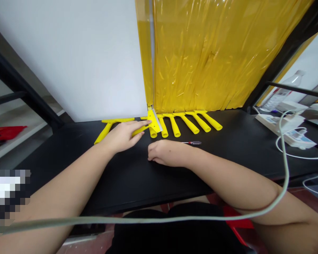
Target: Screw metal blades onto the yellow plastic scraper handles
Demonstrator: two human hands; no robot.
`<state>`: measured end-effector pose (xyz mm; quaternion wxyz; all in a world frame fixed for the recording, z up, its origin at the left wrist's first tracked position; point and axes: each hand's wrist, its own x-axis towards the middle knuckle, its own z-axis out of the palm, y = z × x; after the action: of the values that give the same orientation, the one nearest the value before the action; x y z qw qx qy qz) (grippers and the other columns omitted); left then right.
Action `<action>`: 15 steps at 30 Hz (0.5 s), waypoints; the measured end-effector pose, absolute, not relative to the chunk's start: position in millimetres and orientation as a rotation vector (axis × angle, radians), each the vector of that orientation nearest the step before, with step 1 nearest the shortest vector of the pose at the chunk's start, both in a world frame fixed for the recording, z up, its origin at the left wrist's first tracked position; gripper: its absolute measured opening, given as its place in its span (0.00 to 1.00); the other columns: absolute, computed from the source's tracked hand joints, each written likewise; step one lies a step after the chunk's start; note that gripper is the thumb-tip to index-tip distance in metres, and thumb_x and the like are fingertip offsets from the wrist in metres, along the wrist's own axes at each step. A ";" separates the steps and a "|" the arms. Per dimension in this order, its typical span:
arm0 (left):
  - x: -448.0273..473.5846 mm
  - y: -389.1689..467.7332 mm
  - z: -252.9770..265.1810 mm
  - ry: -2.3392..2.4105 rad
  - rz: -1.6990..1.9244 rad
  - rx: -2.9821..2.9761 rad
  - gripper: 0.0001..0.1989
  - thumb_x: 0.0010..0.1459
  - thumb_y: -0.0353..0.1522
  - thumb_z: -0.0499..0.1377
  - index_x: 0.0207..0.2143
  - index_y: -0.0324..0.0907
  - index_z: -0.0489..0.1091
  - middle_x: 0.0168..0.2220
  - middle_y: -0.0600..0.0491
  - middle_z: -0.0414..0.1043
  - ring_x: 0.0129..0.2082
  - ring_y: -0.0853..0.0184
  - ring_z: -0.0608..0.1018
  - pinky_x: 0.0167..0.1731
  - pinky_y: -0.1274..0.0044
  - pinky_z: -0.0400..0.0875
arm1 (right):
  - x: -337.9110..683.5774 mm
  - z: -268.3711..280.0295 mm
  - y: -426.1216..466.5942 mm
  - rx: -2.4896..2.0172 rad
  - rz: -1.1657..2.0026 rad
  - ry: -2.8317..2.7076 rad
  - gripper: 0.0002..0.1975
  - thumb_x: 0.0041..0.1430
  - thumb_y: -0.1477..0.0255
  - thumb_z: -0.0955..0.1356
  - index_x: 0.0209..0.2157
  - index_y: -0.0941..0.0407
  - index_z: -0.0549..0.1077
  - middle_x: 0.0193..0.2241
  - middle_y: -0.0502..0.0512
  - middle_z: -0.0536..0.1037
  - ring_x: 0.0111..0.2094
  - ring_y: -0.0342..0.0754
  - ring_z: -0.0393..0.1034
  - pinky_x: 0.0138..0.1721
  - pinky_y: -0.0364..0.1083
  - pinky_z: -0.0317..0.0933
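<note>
My left hand is closed around the handle of a yellow scraper with a metal blade along its right edge. Its index finger stretches along the scraper toward the head. Just to the right and nearer to me, my right hand rests low over the black table with fingers curled; whatever they may hold is hidden. Behind that wrist lies a slim screwdriver, partly covered. Several yellow T-shaped scraper handles lie in a row at the back, and another yellow handle lies left of my left hand.
The black table meets a white panel and a yellow plastic curtain. At right are white plug boxes and a plastic bottle. A pale cable loops across the front. Black frame posts flank the table.
</note>
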<state>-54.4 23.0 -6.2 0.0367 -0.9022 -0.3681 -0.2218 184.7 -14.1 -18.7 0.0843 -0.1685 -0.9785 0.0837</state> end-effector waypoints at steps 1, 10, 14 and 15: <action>-54.1 22.8 -6.3 -1.122 -0.678 -2.775 0.25 0.72 0.38 0.55 0.68 0.47 0.67 0.54 0.47 0.80 0.46 0.58 0.82 0.50 0.67 0.76 | 189.9 -17.0 -11.8 -0.593 0.278 -2.901 0.12 0.63 0.85 0.68 0.41 0.61 0.83 0.41 0.60 0.82 0.42 0.50 0.76 0.47 0.47 0.69; -55.1 21.7 -4.8 -1.064 -0.625 -2.822 0.23 0.72 0.38 0.54 0.67 0.47 0.70 0.45 0.47 0.80 0.39 0.60 0.80 0.43 0.69 0.75 | 221.1 -6.6 5.0 -1.060 0.512 -2.775 0.13 0.50 0.88 0.69 0.33 0.58 0.77 0.32 0.51 0.77 0.31 0.44 0.67 0.35 0.42 0.59; -57.2 22.9 -4.1 -1.018 -0.598 -2.852 0.23 0.73 0.38 0.53 0.66 0.49 0.70 0.44 0.48 0.79 0.38 0.62 0.80 0.42 0.70 0.74 | 221.5 -3.2 5.3 -1.154 0.576 -2.765 0.14 0.48 0.88 0.70 0.34 0.57 0.77 0.32 0.51 0.77 0.33 0.45 0.68 0.35 0.42 0.60; -57.7 23.3 -4.1 -1.015 -0.597 -2.850 0.22 0.73 0.38 0.53 0.66 0.50 0.70 0.45 0.48 0.79 0.38 0.62 0.80 0.42 0.70 0.74 | 221.7 -2.3 5.3 -1.162 0.600 -2.759 0.14 0.47 0.88 0.70 0.34 0.57 0.77 0.32 0.51 0.78 0.33 0.45 0.69 0.35 0.42 0.61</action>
<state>-57.7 23.3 -4.1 0.0291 -0.9238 -0.3291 -0.1935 221.7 5.3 -2.3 0.0441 -0.3802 -0.9028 0.1963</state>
